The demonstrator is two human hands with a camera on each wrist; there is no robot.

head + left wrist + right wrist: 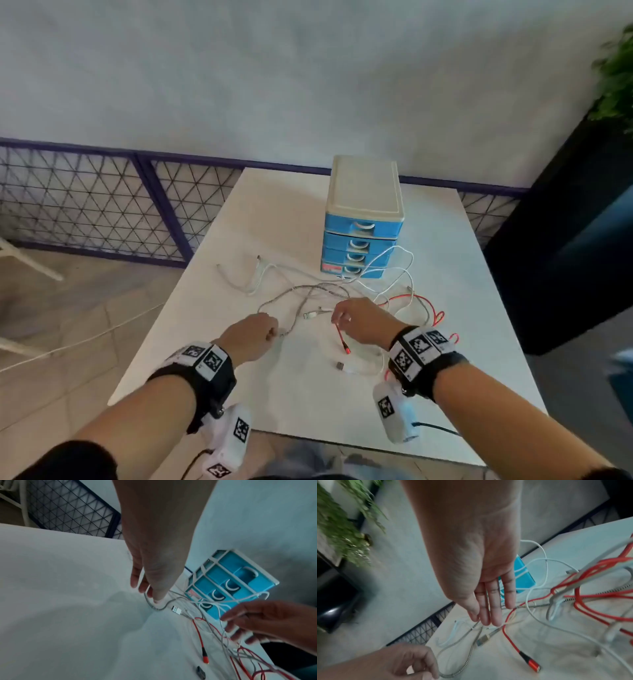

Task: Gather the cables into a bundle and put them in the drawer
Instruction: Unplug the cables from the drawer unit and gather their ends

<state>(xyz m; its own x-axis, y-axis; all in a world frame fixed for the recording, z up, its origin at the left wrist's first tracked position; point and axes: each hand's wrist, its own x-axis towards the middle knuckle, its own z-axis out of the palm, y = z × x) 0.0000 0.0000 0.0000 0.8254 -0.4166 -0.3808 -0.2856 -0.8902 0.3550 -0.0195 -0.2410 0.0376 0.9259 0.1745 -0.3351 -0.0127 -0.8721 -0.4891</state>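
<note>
Several loose cables lie tangled on the white table (pixel 274 394) in front of a small drawer unit (pixel 363 219), whose blue drawers are all closed. My left hand (pixel 263 330) grips a silver braided cable (pixel 159 608) at the left of the tangle, fingers curled round it. My right hand (pixel 356 322) hovers over the middle of the tangle with straight fingers (pixel 489 608), their tips just above a bend in the red cable (pixel 510 639). White cables (pixel 404 270) loop up against the lowest drawers. Whether the right thumb touches a cable is hidden.
A white USB plug (pixel 342 366) lies near the table's front, by my right wrist. A dark planter box (pixel 565 240) with a green plant (pixel 616 78) stands to the right of the table. A wire mesh fence (pixel 85 198) runs behind and to the left.
</note>
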